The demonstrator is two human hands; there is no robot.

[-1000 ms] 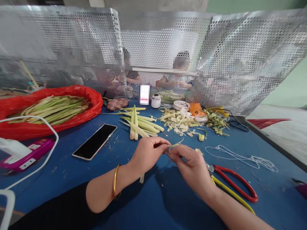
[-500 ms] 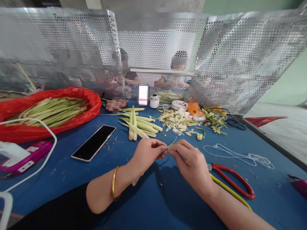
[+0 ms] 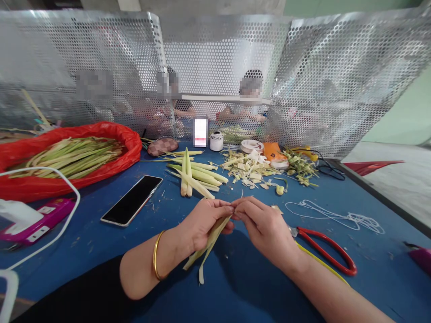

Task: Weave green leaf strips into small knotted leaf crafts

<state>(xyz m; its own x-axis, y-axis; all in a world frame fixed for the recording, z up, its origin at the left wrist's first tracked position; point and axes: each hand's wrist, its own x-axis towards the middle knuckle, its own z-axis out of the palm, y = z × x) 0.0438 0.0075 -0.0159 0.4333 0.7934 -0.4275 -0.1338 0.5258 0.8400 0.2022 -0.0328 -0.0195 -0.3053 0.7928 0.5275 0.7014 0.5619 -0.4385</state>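
Note:
My left hand [image 3: 198,226], with a gold bangle at the wrist, is closed on pale green leaf strips [image 3: 214,237]. Their loose ends hang below the palm. Finger to finger with it, my right hand [image 3: 266,226] pinches at the strips' upper tip, where a thin end sticks up; the fingers hide exactly what is gripped there. Cutting pliers [image 3: 332,244] with one red and one yellow handle lie partly under my right forearm. Just beyond my hands rests a pile of pale green pointed leaf pieces [image 3: 202,176].
A red plastic bag [image 3: 133,150] of long green leaves stands left, near a phone [image 3: 132,200] and purple power strip [image 3: 55,213]. Peeled scraps [image 3: 249,168], tape [image 3: 252,146] and white cord [image 3: 336,215] lie right. A perforated metal screen [image 3: 218,58] stands behind; people sit beyond it.
The leaf strips, mostly hidden before, now show hanging below my left palm. My left hand has turned a little and both hands have come closer together at the fingertips.

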